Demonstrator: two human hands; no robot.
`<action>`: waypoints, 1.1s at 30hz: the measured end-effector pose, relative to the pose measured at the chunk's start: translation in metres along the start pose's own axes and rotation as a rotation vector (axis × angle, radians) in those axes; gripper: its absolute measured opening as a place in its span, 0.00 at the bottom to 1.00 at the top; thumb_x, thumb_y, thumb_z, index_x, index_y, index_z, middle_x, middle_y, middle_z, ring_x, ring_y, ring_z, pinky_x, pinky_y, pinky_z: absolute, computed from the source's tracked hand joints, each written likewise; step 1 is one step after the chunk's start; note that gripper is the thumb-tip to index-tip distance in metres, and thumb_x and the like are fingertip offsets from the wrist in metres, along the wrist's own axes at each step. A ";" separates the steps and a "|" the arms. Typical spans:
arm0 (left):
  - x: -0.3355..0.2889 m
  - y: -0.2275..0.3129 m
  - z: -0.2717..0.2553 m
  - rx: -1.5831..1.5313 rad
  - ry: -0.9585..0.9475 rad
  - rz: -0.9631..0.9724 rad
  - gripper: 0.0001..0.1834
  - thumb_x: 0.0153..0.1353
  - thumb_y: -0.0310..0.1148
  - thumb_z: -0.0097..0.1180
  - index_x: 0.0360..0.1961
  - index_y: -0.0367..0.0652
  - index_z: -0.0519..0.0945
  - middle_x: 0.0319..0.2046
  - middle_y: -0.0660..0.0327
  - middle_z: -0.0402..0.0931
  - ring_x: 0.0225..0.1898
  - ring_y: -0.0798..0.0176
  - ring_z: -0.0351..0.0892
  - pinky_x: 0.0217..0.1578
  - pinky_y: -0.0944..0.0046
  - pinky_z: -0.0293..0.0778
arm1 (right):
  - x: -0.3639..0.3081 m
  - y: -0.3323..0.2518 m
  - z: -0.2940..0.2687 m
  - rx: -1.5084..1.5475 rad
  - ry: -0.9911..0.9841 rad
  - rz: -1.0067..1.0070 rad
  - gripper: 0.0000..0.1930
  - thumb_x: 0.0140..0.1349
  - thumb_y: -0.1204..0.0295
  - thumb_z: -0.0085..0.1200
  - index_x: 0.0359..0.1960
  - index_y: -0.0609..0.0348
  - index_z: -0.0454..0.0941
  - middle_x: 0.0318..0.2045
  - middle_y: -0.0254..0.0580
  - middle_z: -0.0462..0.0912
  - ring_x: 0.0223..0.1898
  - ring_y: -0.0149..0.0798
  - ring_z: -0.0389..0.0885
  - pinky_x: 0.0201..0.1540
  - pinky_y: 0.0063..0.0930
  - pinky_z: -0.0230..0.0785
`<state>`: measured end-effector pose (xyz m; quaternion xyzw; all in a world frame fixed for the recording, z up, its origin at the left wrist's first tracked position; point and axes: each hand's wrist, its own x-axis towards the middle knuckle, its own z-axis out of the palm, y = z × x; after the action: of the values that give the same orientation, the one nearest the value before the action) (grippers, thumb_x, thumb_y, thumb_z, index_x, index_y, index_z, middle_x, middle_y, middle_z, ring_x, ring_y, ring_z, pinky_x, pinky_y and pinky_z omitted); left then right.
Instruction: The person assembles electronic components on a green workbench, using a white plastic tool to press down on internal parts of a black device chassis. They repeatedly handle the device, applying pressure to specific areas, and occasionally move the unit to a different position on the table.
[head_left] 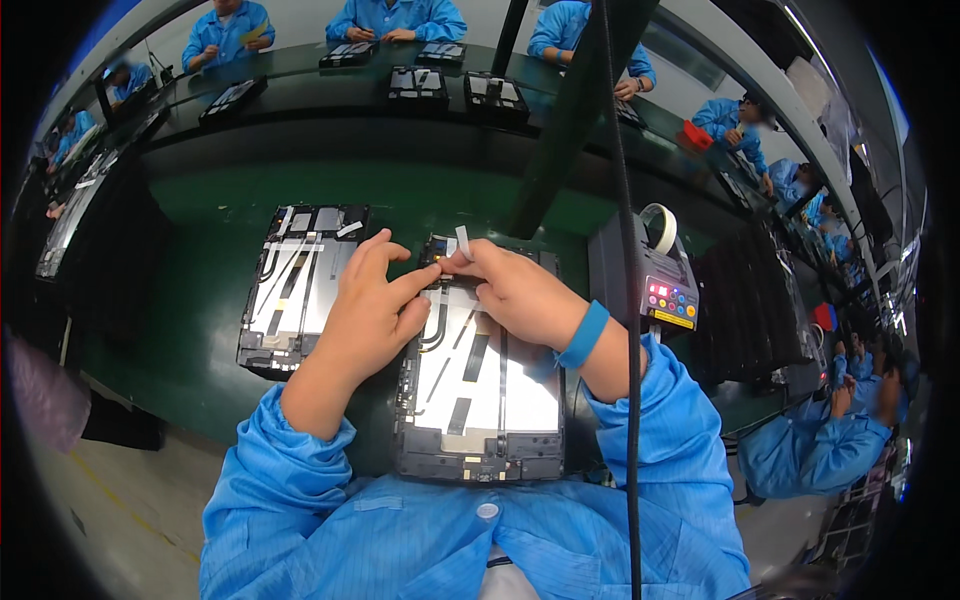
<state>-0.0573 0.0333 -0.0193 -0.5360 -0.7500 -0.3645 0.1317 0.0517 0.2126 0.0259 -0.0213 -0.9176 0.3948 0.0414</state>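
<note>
Hands in blue smock sleeves work over an opened tablet chassis (480, 400) lying flat on the dark green worktop (200, 350), near the person's body. The right hand (520, 295), with a blue band at the wrist, pinches a small white strip (464, 243) between thumb and fingertip at the chassis's far edge; the strip stands up, thin and limp like tape or a flat ribbon. The left hand (375, 310) is half closed, its index finger stretched out and pressing down on the chassis just beside the strip, holding nothing.

The chassis looks rigid, a black frame around silvery metal plates crossed by dark strips. It should stay put under light pressure, while the strip seems delicate and best gripped at its free end.

A second, similar chassis (300, 285) lies to the left. A grey tape dispenser (655, 275) with coloured buttons stands to the right.
</note>
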 end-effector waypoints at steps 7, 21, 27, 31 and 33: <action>0.005 -0.001 -0.005 0.058 -0.040 0.083 0.16 0.50 0.29 0.60 0.43 0.53 0.84 0.48 0.51 0.69 0.60 0.39 0.62 0.58 0.46 0.61 | 0.007 0.022 -0.007 0.312 0.119 0.003 0.16 0.59 0.85 0.42 0.50 0.64 0.66 0.49 0.50 0.79 0.52 0.43 0.78 0.53 0.29 0.70; 0.025 0.011 -0.020 0.116 -0.224 0.145 0.15 0.50 0.30 0.59 0.41 0.46 0.81 0.45 0.51 0.69 0.61 0.41 0.63 0.58 0.47 0.62 | 0.000 0.002 -0.015 -0.224 0.113 -0.194 0.10 0.57 0.76 0.50 0.41 0.61 0.74 0.36 0.50 0.78 0.42 0.53 0.75 0.44 0.41 0.69; 0.002 0.054 -0.040 -0.305 -0.149 0.273 0.13 0.45 0.29 0.66 0.34 0.40 0.81 0.33 0.54 0.77 0.38 0.52 0.78 0.38 0.57 0.72 | -0.067 -0.035 -0.005 -0.306 0.146 -0.443 0.04 0.53 0.70 0.58 0.29 0.52 0.78 0.25 0.37 0.76 0.33 0.42 0.77 0.37 0.37 0.67; 0.003 0.080 -0.036 -0.296 -0.015 0.359 0.09 0.46 0.31 0.67 0.30 0.42 0.82 0.22 0.61 0.76 0.26 0.59 0.76 0.27 0.61 0.68 | -0.095 -0.039 0.006 -0.164 0.406 -0.269 0.12 0.55 0.64 0.59 0.37 0.56 0.80 0.23 0.38 0.80 0.24 0.44 0.78 0.27 0.36 0.67; 0.010 0.084 -0.033 -0.323 -0.041 0.384 0.08 0.46 0.30 0.67 0.29 0.42 0.82 0.22 0.62 0.76 0.25 0.60 0.76 0.26 0.63 0.68 | -0.106 -0.041 0.006 -0.084 0.451 -0.250 0.13 0.54 0.65 0.61 0.40 0.56 0.81 0.23 0.38 0.81 0.23 0.43 0.79 0.25 0.35 0.66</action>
<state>0.0082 0.0313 0.0434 -0.6900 -0.5690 -0.4369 0.0959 0.1567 0.1725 0.0447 0.0033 -0.8962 0.3335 0.2926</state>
